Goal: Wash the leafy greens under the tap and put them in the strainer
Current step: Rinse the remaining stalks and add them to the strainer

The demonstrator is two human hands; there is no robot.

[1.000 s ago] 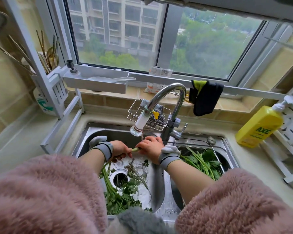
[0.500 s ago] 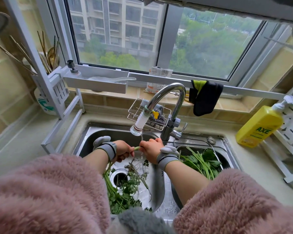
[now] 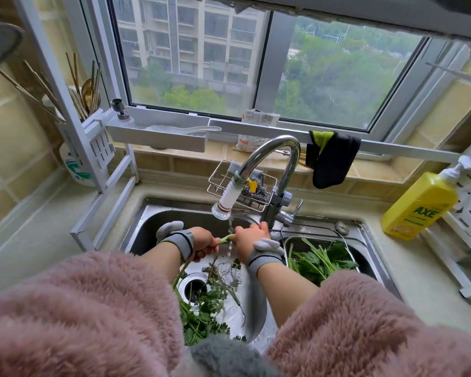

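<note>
A yellow plastic dish-soap bottle [image 3: 419, 205] stands on the beige worktop [image 3: 419, 270]; a black-and-green cloth [image 3: 332, 159] hangs from the white rail [image 3: 408, 153]; brass chopsticks [image 3: 86, 85] stand in a white holder [image 3: 99, 142].

head view looks steeply down, close over the sink [image 3: 147, 227]

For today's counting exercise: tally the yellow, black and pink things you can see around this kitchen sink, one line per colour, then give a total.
Yellow: 2, the soap bottle and the small tag on the tap.
Black: 1, the cloth hung on the rail.
Pink: 2, the fluffy sleeves, left and right.
Total: 5
</note>
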